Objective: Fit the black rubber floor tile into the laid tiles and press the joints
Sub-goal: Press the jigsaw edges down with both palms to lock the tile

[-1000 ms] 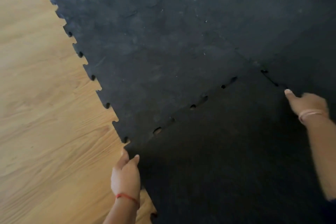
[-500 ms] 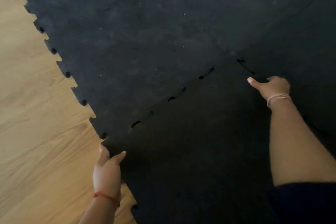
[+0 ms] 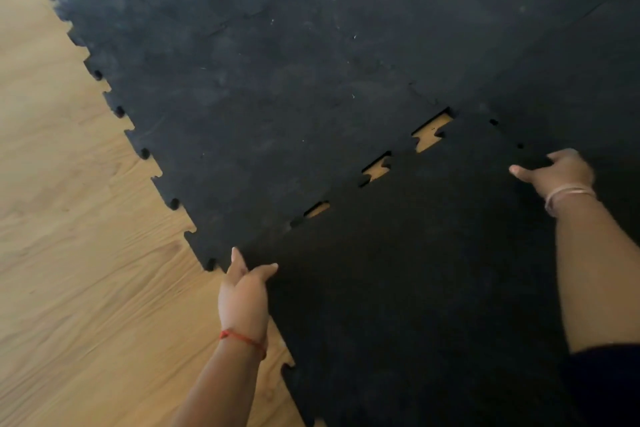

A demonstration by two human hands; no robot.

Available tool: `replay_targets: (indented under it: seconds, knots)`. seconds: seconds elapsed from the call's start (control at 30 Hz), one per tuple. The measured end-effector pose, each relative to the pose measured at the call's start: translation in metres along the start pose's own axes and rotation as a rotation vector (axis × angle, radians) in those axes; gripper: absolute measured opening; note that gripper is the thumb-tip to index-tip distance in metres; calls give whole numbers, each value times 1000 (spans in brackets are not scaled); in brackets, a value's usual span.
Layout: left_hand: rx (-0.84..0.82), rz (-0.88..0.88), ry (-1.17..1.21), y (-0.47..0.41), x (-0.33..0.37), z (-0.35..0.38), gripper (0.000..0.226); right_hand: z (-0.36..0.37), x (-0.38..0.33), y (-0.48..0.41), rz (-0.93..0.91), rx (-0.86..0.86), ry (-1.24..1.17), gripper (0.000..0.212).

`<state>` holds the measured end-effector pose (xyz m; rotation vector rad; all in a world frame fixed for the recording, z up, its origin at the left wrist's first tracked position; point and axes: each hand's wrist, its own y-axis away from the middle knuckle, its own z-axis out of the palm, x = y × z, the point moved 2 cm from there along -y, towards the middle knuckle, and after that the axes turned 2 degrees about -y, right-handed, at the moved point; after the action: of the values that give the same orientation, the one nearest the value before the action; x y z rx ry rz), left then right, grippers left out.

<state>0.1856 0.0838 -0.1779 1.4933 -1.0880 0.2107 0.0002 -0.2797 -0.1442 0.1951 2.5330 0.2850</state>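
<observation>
The loose black rubber tile lies in the lower middle, its toothed far edge against the laid black tiles. Along that joint three gaps show the wooden floor underneath, the widest near the far corner. My left hand grips the tile's near-left corner, thumb on top and fingers at its edge. My right hand holds the tile's right edge near the far corner, thumb pointing left, fingers curled at the edge where it meets the right-hand laid tile.
Light wooden floor fills the left side, bordered by the laid tiles' toothed edge running diagonally from the top left. Laid black tiles cover the whole top and right of the view.
The far joint has opened: small dark slots have become wider gaps showing wood. Both hands keep their hold on the tile, which has shifted slightly toward me.
</observation>
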Motion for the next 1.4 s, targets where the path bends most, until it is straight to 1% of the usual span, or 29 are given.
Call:
replay_targets:
  seconds: [0.07,0.23,0.4,0.47,0.53,0.6,0.63,0.67,0.73,0.8,0.87,0.9,1.0,1.1,1.2,1.3,1.4]
  knots:
    - [32,17,3,-1,-3,-2,69,5,1,2,-18,-38,30,66]
    - [73,-51,120,1,-20,-13,65,19,-2,5,-55,-16,2,65]
    - [84,-199,3,-15,-20,-22,57,26,-3,6,-87,-9,49,66]
    - [94,-162,-22,-12,-18,-20,58,28,-4,3,-111,-25,131,66]
    - [109,-99,-45,-6,-20,-19,60,31,-7,3,-134,-47,280,66]
    - [85,-81,10,1,-23,-19,60,39,-9,14,-170,-69,410,71]
    - [73,-64,20,4,-24,-21,60,49,-12,27,-235,-71,440,73]
    - [73,-34,18,3,-26,-23,60,63,-15,45,-347,-74,428,74]
    - [98,21,27,2,-30,-31,57,99,-17,101,-636,-136,324,70]
    - [111,40,7,-1,-30,-37,51,133,-18,162,-937,-256,294,64]
    - [129,72,-104,-1,-30,-40,47,153,-18,199,-1155,-335,325,61]
    - [154,96,-174,0,-31,-42,47,158,-19,207,-1209,-355,339,59]
    - [211,141,-330,9,-31,-42,53,159,-22,209,-1257,-372,344,57]
    - [174,131,-438,10,-30,-34,57,155,-21,211,-1278,-359,381,53]
    - [195,147,-482,10,-29,-30,58,155,-24,211,-1280,-329,386,52]
    - [252,206,-486,17,-31,-33,63,154,-24,212,-1257,-300,368,52]
    - [178,164,-551,14,-29,-26,69,154,-23,214,-1249,-318,364,51]
